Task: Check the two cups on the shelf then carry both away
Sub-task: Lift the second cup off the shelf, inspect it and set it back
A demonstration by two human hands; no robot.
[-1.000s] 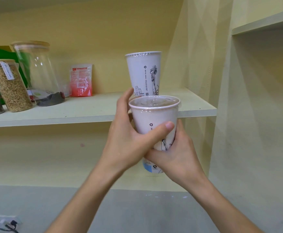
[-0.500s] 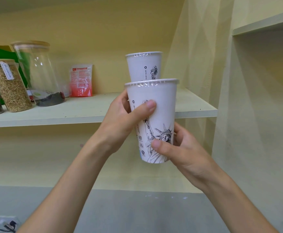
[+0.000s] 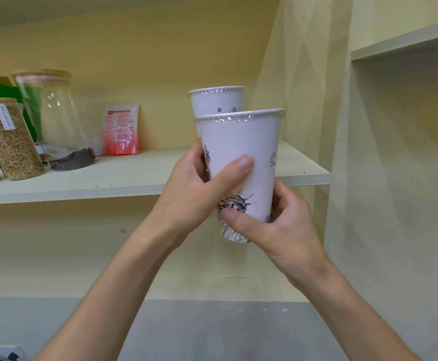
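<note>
A white paper cup [image 3: 241, 142] with a black statue drawing and a film-sealed top is held upright in front of the shelf [image 3: 134, 178]. My left hand [image 3: 194, 194] wraps its left side, thumb across the front. My right hand [image 3: 277, 230] grips it low on the right, thumb over the drawing. A second sealed white cup [image 3: 216, 100] stands on the shelf behind, mostly hidden by the held cup.
On the shelf's left stand a grain-filled glass jar [image 3: 7, 142], a near-empty tall glass jar [image 3: 54, 121] and a red packet [image 3: 121, 131] leaning on the back wall. A side panel and another shelf [image 3: 405, 40] lie to the right. Grey floor below.
The held cup went from tilted toward me, showing its sealed top, to upright and higher, and it has been turned in my hands so the statue drawing sits lower right.
</note>
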